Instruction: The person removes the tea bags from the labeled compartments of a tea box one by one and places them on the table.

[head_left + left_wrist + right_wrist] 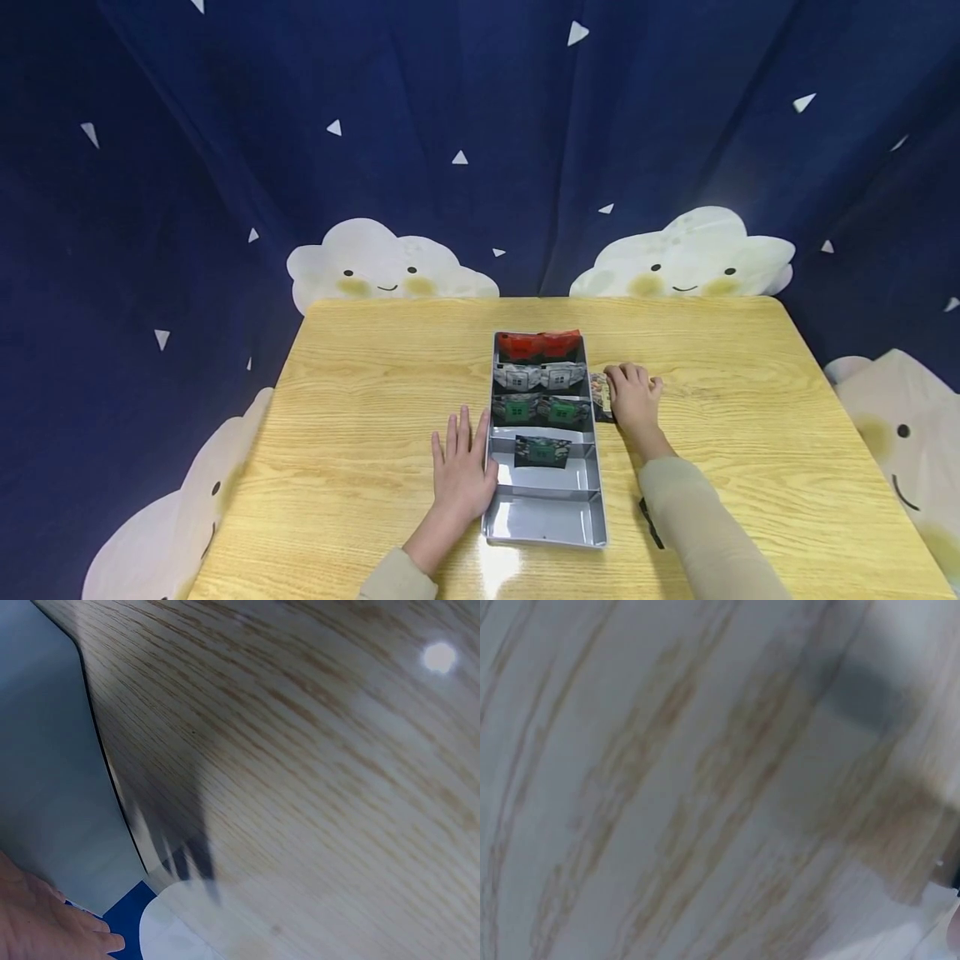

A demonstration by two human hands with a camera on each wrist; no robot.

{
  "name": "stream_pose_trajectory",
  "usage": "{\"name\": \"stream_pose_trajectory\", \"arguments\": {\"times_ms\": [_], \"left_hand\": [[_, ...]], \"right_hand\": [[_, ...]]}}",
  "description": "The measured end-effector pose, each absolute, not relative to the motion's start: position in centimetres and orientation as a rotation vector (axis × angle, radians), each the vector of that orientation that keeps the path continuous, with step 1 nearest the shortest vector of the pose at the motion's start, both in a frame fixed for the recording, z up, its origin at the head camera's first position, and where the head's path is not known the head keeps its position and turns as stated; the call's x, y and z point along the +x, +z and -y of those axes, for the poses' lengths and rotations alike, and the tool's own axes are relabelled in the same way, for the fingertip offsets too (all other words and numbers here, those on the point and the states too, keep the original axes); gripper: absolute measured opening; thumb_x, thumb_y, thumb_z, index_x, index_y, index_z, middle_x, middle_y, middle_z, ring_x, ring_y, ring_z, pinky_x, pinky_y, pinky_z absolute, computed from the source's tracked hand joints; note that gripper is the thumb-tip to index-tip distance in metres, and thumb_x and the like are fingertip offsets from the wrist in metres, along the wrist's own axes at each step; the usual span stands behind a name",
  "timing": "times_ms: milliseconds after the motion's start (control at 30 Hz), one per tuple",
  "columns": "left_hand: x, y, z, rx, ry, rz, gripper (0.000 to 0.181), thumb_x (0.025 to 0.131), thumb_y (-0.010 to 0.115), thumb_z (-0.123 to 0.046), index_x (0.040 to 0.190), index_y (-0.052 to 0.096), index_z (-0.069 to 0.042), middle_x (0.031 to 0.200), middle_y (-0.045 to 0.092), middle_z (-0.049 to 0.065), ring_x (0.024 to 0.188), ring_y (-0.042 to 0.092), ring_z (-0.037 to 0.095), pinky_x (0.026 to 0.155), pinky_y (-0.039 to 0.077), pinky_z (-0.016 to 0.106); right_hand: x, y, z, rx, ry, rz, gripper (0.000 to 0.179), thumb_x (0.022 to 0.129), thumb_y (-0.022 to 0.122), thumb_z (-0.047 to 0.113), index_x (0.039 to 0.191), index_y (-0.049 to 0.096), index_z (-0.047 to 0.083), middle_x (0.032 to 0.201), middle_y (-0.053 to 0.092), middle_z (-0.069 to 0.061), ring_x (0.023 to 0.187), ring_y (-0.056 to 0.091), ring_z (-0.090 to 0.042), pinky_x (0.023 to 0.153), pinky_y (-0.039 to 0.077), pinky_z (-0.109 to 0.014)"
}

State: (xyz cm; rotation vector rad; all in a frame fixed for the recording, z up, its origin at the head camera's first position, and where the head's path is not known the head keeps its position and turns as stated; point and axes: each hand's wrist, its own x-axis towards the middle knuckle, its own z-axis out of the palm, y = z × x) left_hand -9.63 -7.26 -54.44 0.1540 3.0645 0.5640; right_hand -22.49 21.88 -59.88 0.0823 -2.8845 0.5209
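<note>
In the head view a long grey divided tray (543, 518) lies on the table. Its far compartments hold upright sachets: red sachets (538, 346), silver-grey sachets (561, 377) and green-labelled sachets (517, 410). A single green-labelled sachet (542, 452) stands in the fourth compartment; the nearest compartment has none. My left hand (461, 483) rests against the tray's left wall with fingers spread. At the tray's right side my right hand (636, 400) grips a dark patterned sachet (602, 398), its fingers bent over the edge and hiding part of it.
Partly under the right sleeve (697, 525) lies another dark sachet (651, 523). The wooden table (375, 358) ends at a dark blue curtain (450, 83) with white triangles and cloud shapes. In the left wrist view the tray wall (60, 765) borders the wood.
</note>
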Motion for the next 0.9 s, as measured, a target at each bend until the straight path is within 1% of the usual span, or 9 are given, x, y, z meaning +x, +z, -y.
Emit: {"name": "stream_pose_trajectory", "arguments": {"times_ms": [200,433,533,633,733,900], "left_hand": [[-9.6,-54.4,7.2,0.162,0.578,-3.079,0.067,0.084,0.046,-0.027,0.147,0.021,-0.021,0.152,0.014,0.014,0.138,0.012,0.034,0.106,0.005,0.057],[-9.7,-54.4,7.2,0.165,0.573,-3.084,0.067,0.085,0.046,-0.027,0.147,0.021,-0.021,0.152,0.014,0.014,0.138,0.012,0.035,0.106,0.005,0.057],[-9.7,-54.5,7.3,0.168,0.585,-3.084,0.067,0.085,0.046,-0.027,0.147,0.021,-0.021,0.152,0.013,0.014,0.138,0.012,0.035,0.106,0.004,0.057],[-9.7,-54.6,7.3,0.169,0.591,-3.079,0.068,0.085,0.046,-0.027,0.147,0.021,-0.021,0.152,0.013,0.014,0.138,0.012,0.035,0.106,0.004,0.057],[-9.6,-54.6,7.4,0.167,0.584,-3.076,0.068,0.084,0.046,-0.028,0.147,0.020,-0.021,0.152,0.012,0.013,0.138,0.011,0.035,0.106,0.003,0.057],[-9.5,-54.6,7.3,0.167,0.590,-3.079,0.068,0.084,0.046,-0.028,0.147,0.021,-0.021,0.152,0.012,0.013,0.138,0.012,0.035,0.106,0.003,0.057]], "right_hand": [[-22.5,-59.7,-22.0,0.091,0.534,2.878,0.019,0.093,0.048,0.017,0.109,0.057,0.011,0.113,0.050,-0.014,0.111,0.039,-0.034,0.090,0.018,-0.060],[-23.0,-58.8,-22.3,0.059,0.665,2.774,0.020,0.093,0.047,0.015,0.110,0.057,0.009,0.117,0.048,-0.017,0.114,0.035,-0.038,0.090,0.017,-0.060],[-23.2,-57.4,-22.0,0.090,0.719,2.646,0.020,0.091,0.049,0.012,0.110,0.056,0.008,0.117,0.049,-0.018,0.114,0.036,-0.038,0.088,0.018,-0.058],[-23.0,-55.7,-21.5,0.187,0.752,2.531,0.022,0.088,0.053,0.009,0.109,0.058,0.007,0.114,0.051,-0.017,0.111,0.040,-0.037,0.087,0.019,-0.056],[-22.1,-53.8,-20.7,0.287,0.782,2.438,0.024,0.084,0.055,0.005,0.108,0.059,0.004,0.111,0.053,-0.017,0.107,0.042,-0.036,0.085,0.021,-0.056],[-19.9,-51.2,-19.2,0.424,0.780,2.355,0.028,0.080,0.057,0.004,0.107,0.059,0.003,0.108,0.055,-0.016,0.103,0.045,-0.035,0.084,0.024,-0.055]]}}
